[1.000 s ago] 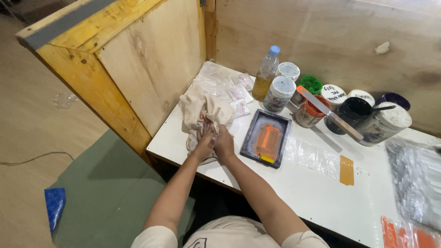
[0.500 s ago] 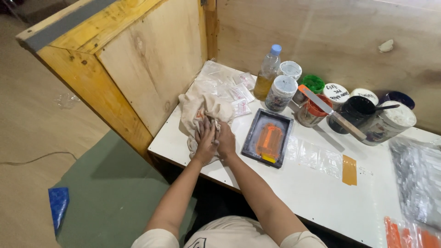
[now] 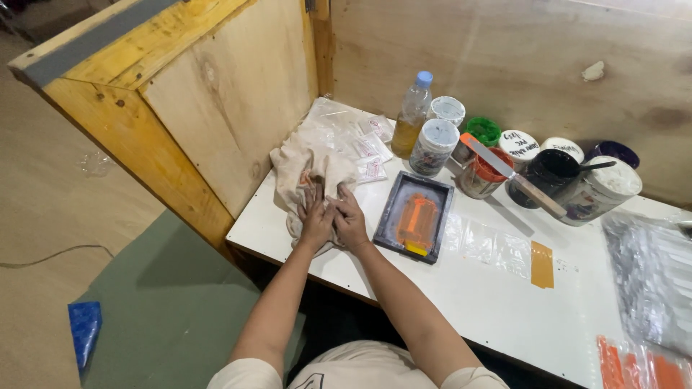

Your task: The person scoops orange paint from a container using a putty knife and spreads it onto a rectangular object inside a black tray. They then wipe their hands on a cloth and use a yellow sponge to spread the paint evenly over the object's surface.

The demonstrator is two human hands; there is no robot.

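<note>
- Both hands lie side by side on a cream rag [image 3: 311, 167] at the left end of a white table [image 3: 461, 288], left of centre in the frame.
- The left hand [image 3: 315, 216] presses flat on the rag, fingers spread and loose, gripping nothing.
- The right hand [image 3: 349, 218] rests palm down, fingers partly curled, its fingertips on the rag's edge; whether it pinches the cloth cannot be told.
- Both forearms run up from the bottom centre of the frame and meet at the wrists, elbows bent over the table's near edge.
- The rag is bunched against a plywood wall [image 3: 223, 94] at the upper left, with orange stains showing near the fingers.
- Just right of the right hand sits a dark-framed screen [image 3: 415, 216] smeared with orange ink.
- Small clear bags [image 3: 360, 140] lie above the rag.
- Behind them stand a bottle [image 3: 412, 115] and a row of ink tubs [image 3: 432, 148] along the back wall, a scraper [image 3: 508, 173] laid across one of them.
- Clear film [image 3: 490, 245] and a tan tape strip [image 3: 542, 264] lie right of the screen.
</note>
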